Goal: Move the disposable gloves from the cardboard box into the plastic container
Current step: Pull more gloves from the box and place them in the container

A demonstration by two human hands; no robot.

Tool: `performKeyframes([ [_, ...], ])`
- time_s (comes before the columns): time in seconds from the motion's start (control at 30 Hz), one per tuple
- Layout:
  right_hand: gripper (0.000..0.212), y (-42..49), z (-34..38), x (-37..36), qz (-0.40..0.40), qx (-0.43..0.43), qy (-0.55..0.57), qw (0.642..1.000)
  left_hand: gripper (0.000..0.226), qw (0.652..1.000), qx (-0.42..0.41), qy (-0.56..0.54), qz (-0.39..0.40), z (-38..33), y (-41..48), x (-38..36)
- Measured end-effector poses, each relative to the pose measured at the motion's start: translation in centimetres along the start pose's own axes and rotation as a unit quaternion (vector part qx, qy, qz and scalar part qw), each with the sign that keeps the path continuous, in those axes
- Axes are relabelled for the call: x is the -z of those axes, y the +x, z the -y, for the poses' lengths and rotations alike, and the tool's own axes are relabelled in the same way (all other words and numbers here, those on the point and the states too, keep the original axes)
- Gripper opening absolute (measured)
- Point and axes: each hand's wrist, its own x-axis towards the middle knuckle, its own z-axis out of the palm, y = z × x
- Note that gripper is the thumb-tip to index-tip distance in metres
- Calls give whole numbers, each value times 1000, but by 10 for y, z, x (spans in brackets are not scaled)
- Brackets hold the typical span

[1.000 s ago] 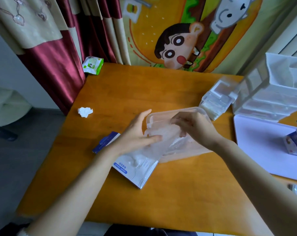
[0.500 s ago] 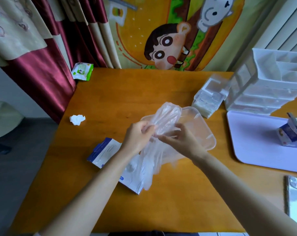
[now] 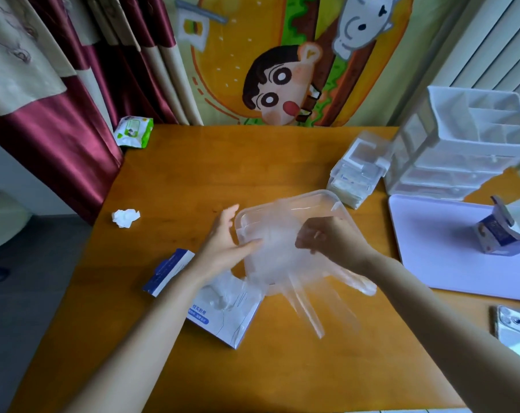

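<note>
**Glove wad over the container, tails hanging out at 5 o'clock**

The disposable gloves point(image 3: 273, 251) are one clear, crumpled bundle sitting over the open plastic container point(image 3: 324, 194) at table point(image 3: 282, 156) centre. The bulk is inside the rim. The glove fingers spill over the near rim and fan out toward 5 o'clock, ending on the wood. Long axis of the bundle runs roughly 11 to 5.

The right hand point(image 3: 330, 242) is curled and pinches the film at the bundle's 3 o'clock side, above the container. The left hand point(image 3: 223, 242) has straight, spread fingers and grips nothing. Its thumb tip touches the bundle's 9 o'clock edge, just outside the container wall.

The cardboard box point(image 3: 229, 326) lies flat at 7 o'clock from the container, under the left forearm. More clear film point(image 3: 226, 293) shows at its mouth, so judged not emptied yet.

What the next move turns on: the tails lie at 5 o'clock from both hands, toward the person, outside the rim. The right hand looks nearer to them but is busy with its pinch. The left is free, so it probably sweeps them in. The film is thin and springy and is likely to pop back out unless pressed down
</note>
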Motion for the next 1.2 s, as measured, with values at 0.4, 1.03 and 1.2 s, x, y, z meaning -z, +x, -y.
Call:
performKeyframes([
  [0.4,9,22,-9,41,155,29,-88,984,56,986,53,-75,142,-26,20,-18],
  [1.03,17,88,-65,23,55,-76,-336,937,30,854,-156,475,-147,17,65,-55],
  [1.2,23,93,-80,-4,98,-58,-451,885,53,804,-130,569,-113,11,76,-73],
])
